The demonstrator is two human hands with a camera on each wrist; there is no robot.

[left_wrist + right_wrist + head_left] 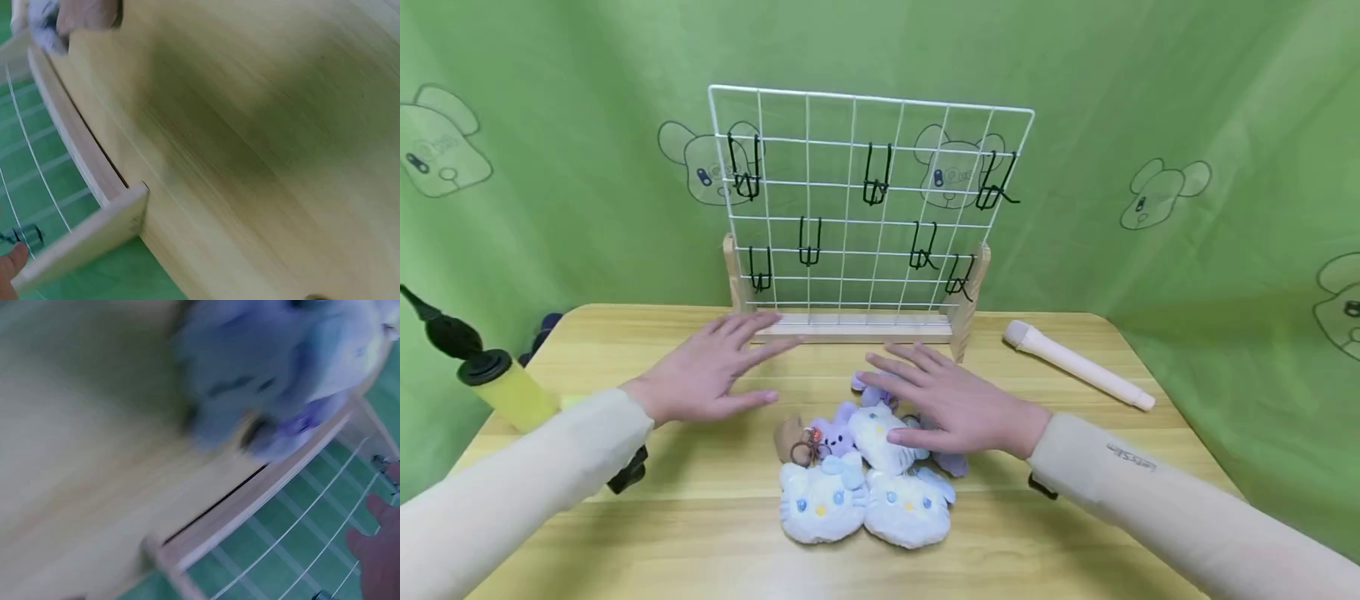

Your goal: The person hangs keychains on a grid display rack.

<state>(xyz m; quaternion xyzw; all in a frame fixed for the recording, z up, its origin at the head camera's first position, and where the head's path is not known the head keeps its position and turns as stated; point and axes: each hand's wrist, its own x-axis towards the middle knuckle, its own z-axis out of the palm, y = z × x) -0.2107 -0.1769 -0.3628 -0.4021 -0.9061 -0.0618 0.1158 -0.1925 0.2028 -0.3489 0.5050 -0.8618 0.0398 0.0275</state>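
Observation:
My left hand point(718, 372), fingers spread, hovers over the table left of a pile of plush keychains and holds nothing. Over the pile's right side is my right hand point(958, 404), likewise spread and empty, hiding part of it. Two white cat plushes point(822, 507) with blue bows lie at the pile's front, with another white cat plush point(880, 442) behind them. Beside that one are a purple plush point(835, 437) and a brown plush point(790, 440) with a metal ring. A blurred greyish-blue plush point(237, 375) shows in the right wrist view.
Behind the pile stands a white wire grid rack point(871, 102) on a wooden base point(857, 333), with several black hooks point(877, 179). A white microphone point(1078, 367) lies at right. A yellow pump point(520, 400) with a black nozzle stands at left. Green curtains point(1150, 100) surround the table.

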